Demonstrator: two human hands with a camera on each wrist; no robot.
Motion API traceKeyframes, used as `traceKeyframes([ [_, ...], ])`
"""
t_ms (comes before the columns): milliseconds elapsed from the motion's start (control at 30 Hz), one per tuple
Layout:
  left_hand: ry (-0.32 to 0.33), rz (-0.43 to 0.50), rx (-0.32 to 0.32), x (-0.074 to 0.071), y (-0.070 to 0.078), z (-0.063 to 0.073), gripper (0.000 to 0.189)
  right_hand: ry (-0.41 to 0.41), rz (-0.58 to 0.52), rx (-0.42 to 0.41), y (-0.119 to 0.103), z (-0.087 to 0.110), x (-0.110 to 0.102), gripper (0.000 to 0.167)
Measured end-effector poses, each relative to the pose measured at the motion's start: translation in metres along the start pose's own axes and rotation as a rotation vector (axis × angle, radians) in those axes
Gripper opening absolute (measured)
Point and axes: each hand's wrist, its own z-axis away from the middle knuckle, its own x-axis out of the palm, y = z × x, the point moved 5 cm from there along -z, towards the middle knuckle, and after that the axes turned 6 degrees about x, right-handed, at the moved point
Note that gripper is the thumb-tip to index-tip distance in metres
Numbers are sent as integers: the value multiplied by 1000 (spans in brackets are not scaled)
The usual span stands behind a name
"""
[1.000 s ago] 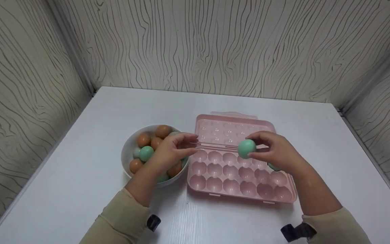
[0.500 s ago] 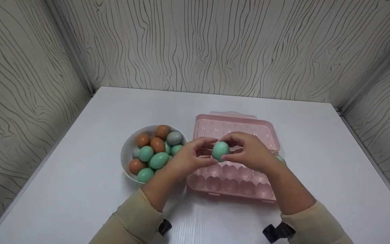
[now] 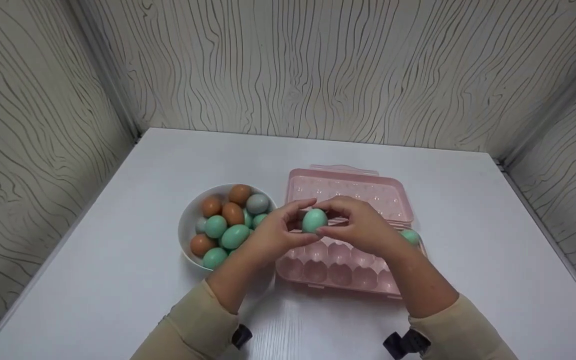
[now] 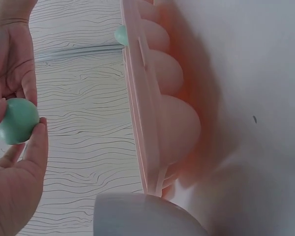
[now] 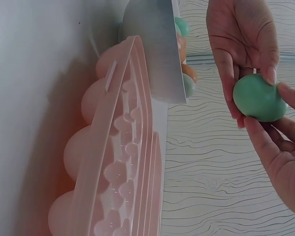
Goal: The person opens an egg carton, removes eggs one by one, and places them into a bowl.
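Observation:
A green egg [image 3: 314, 221] is held up between both hands, above the pink egg carton [image 3: 340, 275]. My right hand [image 3: 365, 227] pinches it from the right with thumb and fingertips. From the left, my left hand [image 3: 270, 235] has its thumb and fingers around the same egg [image 4: 17, 121]; the right wrist view shows both hands touching the egg [image 5: 259, 98]. Another green egg [image 3: 410, 237] sits in the carton's right end, partly behind my right wrist. My forearms hide some of the cups.
A white bowl [image 3: 184, 232] of brown, green and grey-blue eggs stands left of the carton, partly behind my left forearm. The carton's lid [image 3: 368, 187] lies open toward the back of the white table [image 3: 93, 250]. Patterned walls [image 3: 293, 70] enclose the table.
My right hand has carried the green egg leftward from over the carton's middle to my left hand. My left hand has moved right from over the bowl and closed around the egg.

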Motion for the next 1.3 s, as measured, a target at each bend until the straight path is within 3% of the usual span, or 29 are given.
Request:
traceKeyframes([
  [167,13,-59,36,-7,1,1,56,26,-4,10,-1,1,-5,36],
  [300,57,-89,5,-21,0,6,52,46,-28,31,4,3,-13,32],
  [533,221,-188,-57,-62,-1,19,50,76,-45,59,21,6,-26,27],
  [667,317,-179,-61,-86,-4,28,47,83,-43,73,29,8,-29,25],
  [767,364,-146,-74,-103,-9,35,45,86,-63,95,35,10,-31,22],
  [1067,509,-137,-211,-148,-39,61,50,99,-74,125,45,14,-34,21],
  [1300,559,-231,-289,-165,-52,73,55,107,-84,147,51,17,-37,23],
])
